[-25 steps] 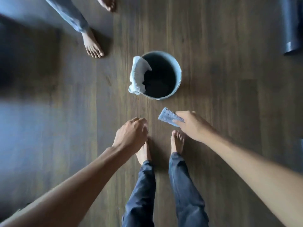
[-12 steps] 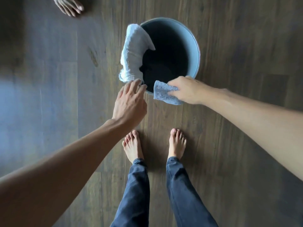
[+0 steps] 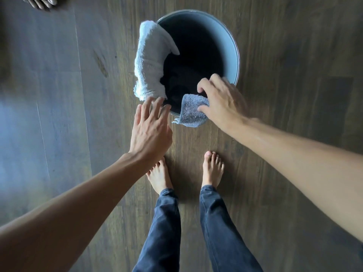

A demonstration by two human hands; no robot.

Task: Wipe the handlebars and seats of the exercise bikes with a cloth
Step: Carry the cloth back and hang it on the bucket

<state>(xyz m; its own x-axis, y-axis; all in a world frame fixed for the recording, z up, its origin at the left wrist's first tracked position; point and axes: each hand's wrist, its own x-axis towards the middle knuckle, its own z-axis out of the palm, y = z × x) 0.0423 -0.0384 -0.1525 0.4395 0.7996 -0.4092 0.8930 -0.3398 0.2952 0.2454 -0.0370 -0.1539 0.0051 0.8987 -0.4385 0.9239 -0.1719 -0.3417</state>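
Dark wood-plank floor (image 3: 59,114), pale glare at far left. In the top left corner, another person's toes (image 3: 39,1). At centre, white towel (image 3: 151,61) draped over the left rim of a grey-blue bucket (image 3: 232,55), dark inside. Below, bare feet (image 3: 159,175) under jeans cuffs. Reaches left hand (image 3: 150,130) forward, fingers straight and spread, tips at the near rim, holding nothing. Pinches blue-grey cloth (image 3: 192,111) between thumb and curled fingers of right hand (image 3: 222,101), over the near rim.
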